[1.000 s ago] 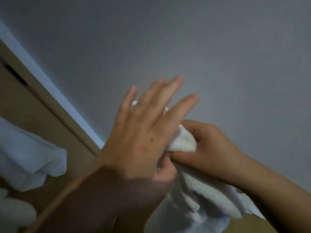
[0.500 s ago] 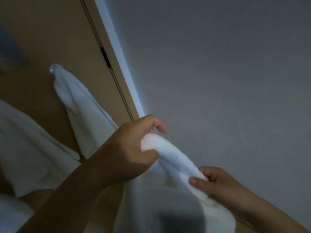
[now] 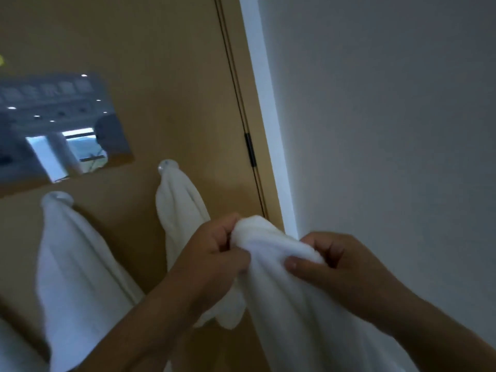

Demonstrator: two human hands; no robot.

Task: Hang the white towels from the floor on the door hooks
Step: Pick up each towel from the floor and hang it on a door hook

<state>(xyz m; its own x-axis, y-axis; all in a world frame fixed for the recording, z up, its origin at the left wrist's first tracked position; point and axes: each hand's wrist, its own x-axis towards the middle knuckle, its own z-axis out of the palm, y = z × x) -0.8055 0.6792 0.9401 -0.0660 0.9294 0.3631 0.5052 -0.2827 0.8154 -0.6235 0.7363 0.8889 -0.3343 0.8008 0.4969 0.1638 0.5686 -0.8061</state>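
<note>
Two white towels already hang on the door (image 3: 166, 76): one (image 3: 77, 264) from the left hook (image 3: 57, 196), another (image 3: 182, 216) from the right hook (image 3: 167, 165). A third towel (image 3: 281, 277) is bunched between both hands, left hand (image 3: 212, 253) and right hand (image 3: 341, 261) each pinching its top fold (no free hook shows from here), so it's left to hang

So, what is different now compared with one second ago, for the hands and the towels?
The view swung from the wall to the door, so two hung towels on hooks show. The left hand, flat on the held towel before, now pinches its bunched top. The right hand keeps its grip; the towel is unhung.
</note>
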